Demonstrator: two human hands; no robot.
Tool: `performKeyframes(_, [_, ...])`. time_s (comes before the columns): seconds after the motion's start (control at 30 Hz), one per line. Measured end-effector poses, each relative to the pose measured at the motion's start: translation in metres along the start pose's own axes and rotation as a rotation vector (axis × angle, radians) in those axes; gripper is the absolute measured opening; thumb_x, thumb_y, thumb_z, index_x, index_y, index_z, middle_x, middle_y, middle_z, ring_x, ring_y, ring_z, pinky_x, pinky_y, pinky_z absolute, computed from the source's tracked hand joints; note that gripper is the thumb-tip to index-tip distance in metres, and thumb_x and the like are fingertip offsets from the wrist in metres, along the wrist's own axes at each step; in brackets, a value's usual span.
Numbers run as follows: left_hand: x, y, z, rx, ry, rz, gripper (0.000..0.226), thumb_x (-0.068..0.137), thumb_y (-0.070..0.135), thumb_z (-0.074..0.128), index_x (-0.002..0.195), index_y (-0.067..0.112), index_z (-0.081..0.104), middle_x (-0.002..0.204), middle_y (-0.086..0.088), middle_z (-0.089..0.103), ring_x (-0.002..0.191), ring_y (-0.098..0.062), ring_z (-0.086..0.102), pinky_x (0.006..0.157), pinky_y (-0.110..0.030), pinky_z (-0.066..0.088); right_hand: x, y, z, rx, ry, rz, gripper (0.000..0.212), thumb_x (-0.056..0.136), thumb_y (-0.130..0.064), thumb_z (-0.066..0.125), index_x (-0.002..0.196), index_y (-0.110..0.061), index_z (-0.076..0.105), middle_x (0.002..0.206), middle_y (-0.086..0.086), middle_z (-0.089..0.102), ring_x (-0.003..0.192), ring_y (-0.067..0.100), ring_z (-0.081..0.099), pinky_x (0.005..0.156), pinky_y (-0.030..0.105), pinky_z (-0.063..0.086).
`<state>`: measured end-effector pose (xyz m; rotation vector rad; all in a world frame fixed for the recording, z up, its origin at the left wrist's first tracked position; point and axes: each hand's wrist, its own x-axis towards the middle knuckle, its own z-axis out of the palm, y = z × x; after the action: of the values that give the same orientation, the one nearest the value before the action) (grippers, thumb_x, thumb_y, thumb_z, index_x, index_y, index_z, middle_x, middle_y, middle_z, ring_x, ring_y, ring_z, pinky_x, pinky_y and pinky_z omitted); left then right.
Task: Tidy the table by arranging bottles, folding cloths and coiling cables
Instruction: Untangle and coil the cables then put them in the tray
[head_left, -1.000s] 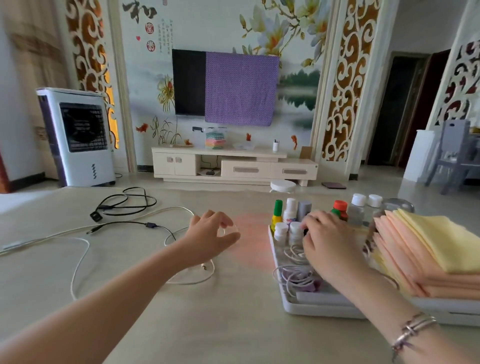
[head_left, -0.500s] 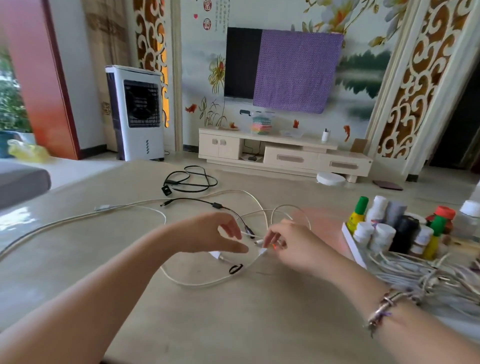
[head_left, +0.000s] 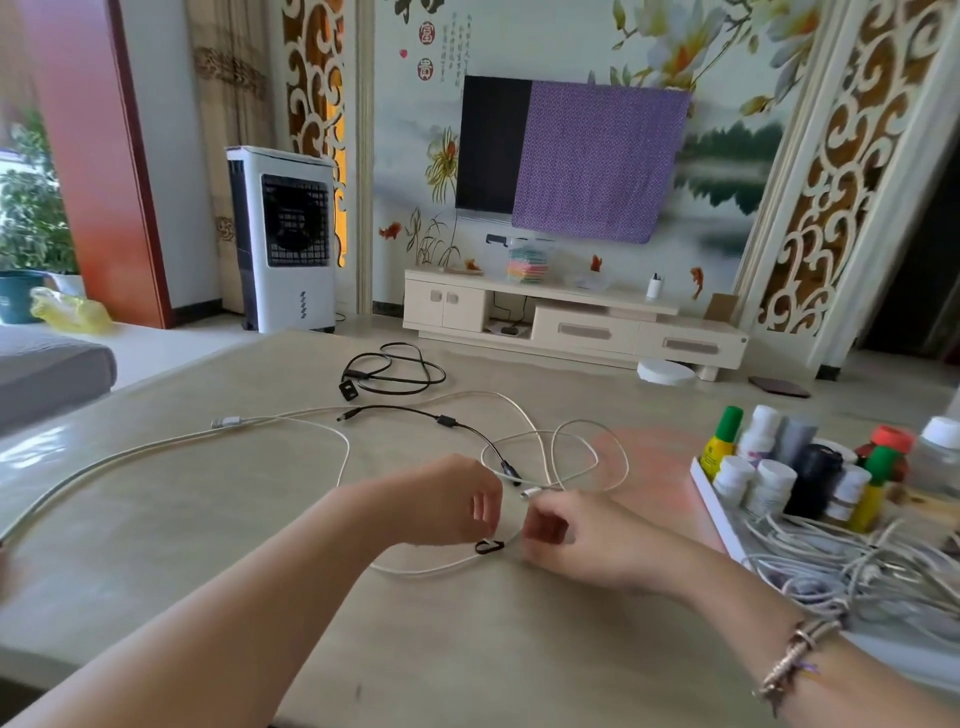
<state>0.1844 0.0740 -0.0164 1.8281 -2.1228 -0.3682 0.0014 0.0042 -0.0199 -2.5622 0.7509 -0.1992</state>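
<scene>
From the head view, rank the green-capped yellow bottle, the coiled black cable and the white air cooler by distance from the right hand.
1. Green-capped yellow bottle, right of the right hand, in the tray.
2. Coiled black cable, far side of the table.
3. White air cooler, on the floor, back left.

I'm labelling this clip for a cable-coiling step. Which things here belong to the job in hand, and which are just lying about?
In the job:
left hand
right hand
white cable at both hands
black cable
tray with bottles and coiled cables

Lying about:
air cooler
TV cabinet
purple cloth over the TV
</scene>
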Motion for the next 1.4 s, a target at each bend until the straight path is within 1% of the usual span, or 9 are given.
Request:
performKeyframes(0.17, [0.000, 0.003, 0.005, -0.057, -0.036, -0.032, 0.018, 0.082, 0.016, 0.062, 0.099, 0.014, 0.066, 0.101, 0.000, 0.064, 0.094, -0.015, 0.060, 0.087, -0.029, 0.049, -0.006, 0.002, -0.004, -0.070, 0.032, -0.026, 0.004, 0.084, -0.020, 0.060, 0.081, -0.022, 0.058, 0.078, -0.009, 0.059, 0.071, 0.006, 0.053, 0.066, 0.018, 0.043])
performKeyframes(0.4, [0.006, 0.009, -0.005, -0.225, 0.178, -0.030, 0.022, 0.100, 0.013, 0.045, 0.082, 0.017, 0.058, 0.067, 0.005, 0.046, 0.057, -0.008, 0.038, 0.052, -0.018, 0.032, 0.007, 0.002, -0.017, 0.295, 0.405, 0.004, 0.013, 0.087, -0.017, 0.066, 0.076, -0.023, 0.063, 0.066, -0.004, 0.067, 0.060, 0.006, 0.059, 0.059, 0.024, 0.047])
performKeyframes(0.63, [0.010, -0.002, -0.033, -1.045, 0.416, -0.113, 0.029, 0.099, 0.007, 0.039, 0.077, 0.011, 0.057, 0.057, 0.008, 0.038, 0.049, -0.006, 0.029, 0.049, -0.018, 0.024, 0.017, 0.019, -0.038, 0.139, 0.615, 0.061, 0.013, 0.089, -0.018, 0.063, 0.078, -0.023, 0.069, 0.078, -0.010, 0.064, 0.063, -0.004, 0.052, 0.058, 0.007, 0.035])
performKeyframes(0.73, [0.012, -0.006, -0.026, -0.974, 0.420, -0.143, 0.011, 0.090, 0.019, 0.051, 0.088, 0.017, 0.062, 0.063, 0.009, 0.046, 0.050, -0.004, 0.035, 0.052, -0.018, 0.028, 0.022, 0.006, -0.048, 0.492, 0.638, -0.027, 0.018, 0.089, -0.016, 0.064, 0.076, -0.021, 0.074, 0.067, -0.011, 0.068, 0.056, -0.002, 0.053, 0.054, 0.007, 0.038])
performKeyframes(0.9, [0.009, -0.002, -0.021, -0.892, 0.319, -0.101, 0.034, 0.066, 0.042, 0.068, 0.099, 0.042, 0.060, 0.087, 0.009, 0.055, 0.067, -0.008, 0.042, 0.065, -0.032, 0.030, 0.032, -0.019, -0.060, 0.658, 0.499, -0.111, 0.010, 0.083, -0.009, 0.071, 0.082, -0.018, 0.067, 0.072, -0.001, 0.073, 0.073, 0.006, 0.068, 0.071, 0.017, 0.047])
performKeyframes(1.0, [0.004, 0.004, -0.022, -0.784, 0.275, -0.098, 0.029, 0.079, 0.044, 0.069, 0.103, 0.036, 0.056, 0.085, 0.017, 0.059, 0.058, 0.004, 0.046, 0.054, -0.020, 0.033, 0.037, -0.030, -0.063, 0.672, 0.499, -0.091, 0.013, 0.077, -0.011, 0.077, 0.075, -0.016, 0.065, 0.078, 0.008, 0.074, 0.081, 0.019, 0.070, 0.080, 0.027, 0.050])
performKeyframes(1.13, [0.004, 0.009, -0.023, -0.683, 0.415, -0.136, 0.027, 0.097, 0.041, 0.047, 0.090, 0.020, 0.060, 0.080, 0.010, 0.050, 0.053, 0.006, 0.041, 0.050, -0.011, 0.032, 0.040, -0.039, -0.062, 0.757, 0.447, -0.107, 0.009, 0.079, -0.019, 0.076, 0.074, -0.019, 0.069, 0.080, 0.001, 0.074, 0.078, 0.006, 0.066, 0.079, 0.019, 0.044])
performKeyframes(1.27, [0.006, 0.011, -0.029, -0.773, 0.520, -0.121, 0.035, 0.101, 0.037, 0.038, 0.074, 0.021, 0.054, 0.080, 0.003, 0.049, 0.067, -0.004, 0.042, 0.064, -0.022, 0.032, 0.042, -0.030, -0.051, 0.567, 0.413, -0.031, 0.025, 0.080, -0.028, 0.075, 0.103, -0.025, 0.065, 0.104, -0.004, 0.063, 0.096, 0.009, 0.058, 0.081, 0.016, 0.045])
performKeyframes(1.4, [0.005, 0.006, -0.036, -0.892, 0.553, -0.120, 0.042, 0.103, 0.036, 0.036, 0.066, 0.022, 0.050, 0.074, 0.005, 0.050, 0.065, -0.004, 0.041, 0.069, -0.027, 0.029, 0.045, -0.005, -0.037, -0.055, 0.417, 0.161, 0.041, 0.086, -0.028, 0.063, 0.125, -0.029, 0.051, 0.126, -0.002, 0.044, 0.120, 0.020, 0.036, 0.097, 0.030, 0.034])
